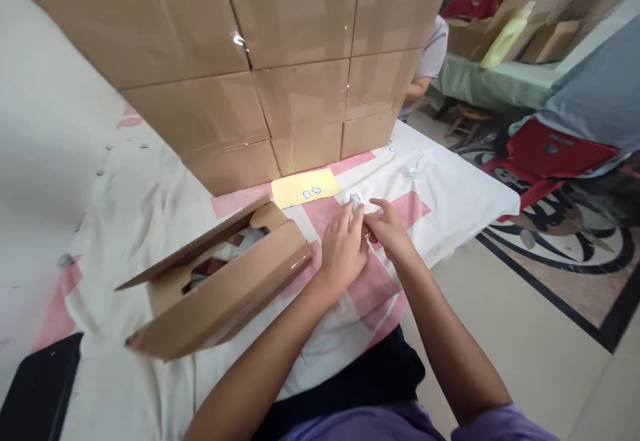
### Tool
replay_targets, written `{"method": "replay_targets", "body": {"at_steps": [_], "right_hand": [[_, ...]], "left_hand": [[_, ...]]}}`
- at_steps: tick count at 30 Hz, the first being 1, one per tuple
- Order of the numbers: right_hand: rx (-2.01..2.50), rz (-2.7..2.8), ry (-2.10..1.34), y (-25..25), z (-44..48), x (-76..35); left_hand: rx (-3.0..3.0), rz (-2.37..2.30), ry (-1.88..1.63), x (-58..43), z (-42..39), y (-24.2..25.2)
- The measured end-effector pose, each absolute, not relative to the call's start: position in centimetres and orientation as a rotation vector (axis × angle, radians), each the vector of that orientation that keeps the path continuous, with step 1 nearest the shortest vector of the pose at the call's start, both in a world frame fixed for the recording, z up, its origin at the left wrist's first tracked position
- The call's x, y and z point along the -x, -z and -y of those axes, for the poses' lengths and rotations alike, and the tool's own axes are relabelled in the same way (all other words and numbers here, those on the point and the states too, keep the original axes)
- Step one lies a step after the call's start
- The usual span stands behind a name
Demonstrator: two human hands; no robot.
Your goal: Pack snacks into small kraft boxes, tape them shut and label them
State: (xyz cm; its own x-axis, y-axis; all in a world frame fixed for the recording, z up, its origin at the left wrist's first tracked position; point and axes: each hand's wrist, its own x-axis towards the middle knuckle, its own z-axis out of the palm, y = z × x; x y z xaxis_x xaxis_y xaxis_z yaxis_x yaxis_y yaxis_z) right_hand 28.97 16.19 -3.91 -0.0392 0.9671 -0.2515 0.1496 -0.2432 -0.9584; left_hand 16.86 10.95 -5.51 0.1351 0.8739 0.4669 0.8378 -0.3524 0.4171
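My left hand (345, 241) is over the table, its fingertips on a small whitish, shiny piece (355, 198) that looks like thin plastic. Close beside it, my right hand (387, 227) has the index finger stretched forward and the other fingers curled in. Whatever those curled fingers hold, if anything, is hidden. A yellow card (290, 193) with two small white labels (311, 193) lies just beyond my left hand. To the left stands an open long cardboard box (225, 314), with dark red and whitish wrapped contents (225, 254) inside.
Stacked taped cartons (300, 94) rise at the back of the cloth-covered table (120, 227). A dark phone-like object (40, 387) lies at lower left. Other people are behind and to the right, near a red chair (555, 151) and a yellow bottle (507, 35) on another table.
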Motion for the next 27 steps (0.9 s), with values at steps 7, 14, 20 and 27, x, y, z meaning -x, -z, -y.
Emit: {"method": "replay_targets", "body": {"at_steps": [7,14,20,27], "right_hand": [[1.317,1.154,-1.206,5.3,-14.2,-27.8],[1.462,1.156,-1.106,5.4,-12.7,-27.1],[1.479,1.076,-1.163,6.3,-12.5,-27.4],[1.362,1.121,-1.208,8.1,-12.1,-28.6]], "left_hand": [[-2.168,-1.609,-1.03,-16.3,-16.5,10.1],[-2.067,-1.603,-1.066,-16.4,-15.9,9.5],[-2.093,-1.594,-1.148,-16.5,-16.0,10.0],[-2.18,-1.636,-1.021,-16.2,-16.0,10.3]]}}
